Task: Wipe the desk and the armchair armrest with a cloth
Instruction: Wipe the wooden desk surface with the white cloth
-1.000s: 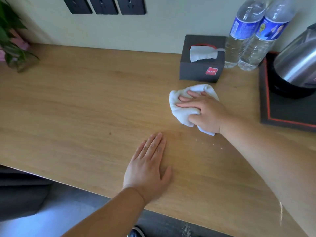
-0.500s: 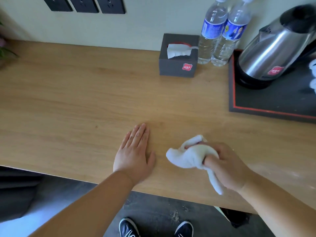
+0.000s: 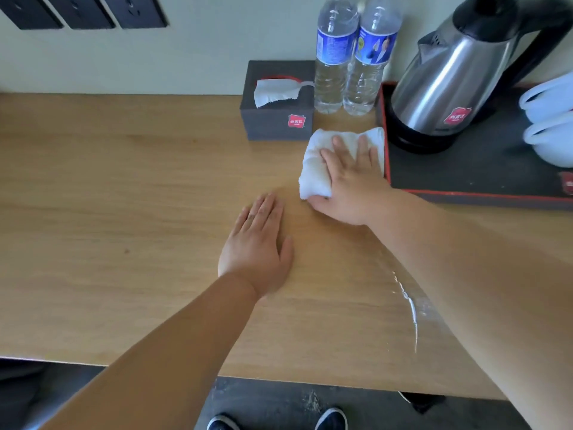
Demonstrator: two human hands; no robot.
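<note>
A wooden desk fills most of the view. My right hand lies flat on a folded white cloth and presses it onto the desk, just left of the black tray and in front of the water bottles. My left hand rests palm down on the bare wood, fingers together, a short way in front and to the left of the cloth. A thin wet streak shines on the wood beside my right forearm. The armchair is mostly hidden; only a dark shape shows under the desk's front edge at the left.
A dark tissue box stands behind the cloth by the wall. Two water bottles stand to its right. A black red-edged tray carries a steel kettle and white cups. Wall sockets sit top left. My shoes show below the desk.
My right hand has pushed the cloth from near the front edge back toward the wall, up against the tray, and now lies flat on it. My left hand has stayed put.
</note>
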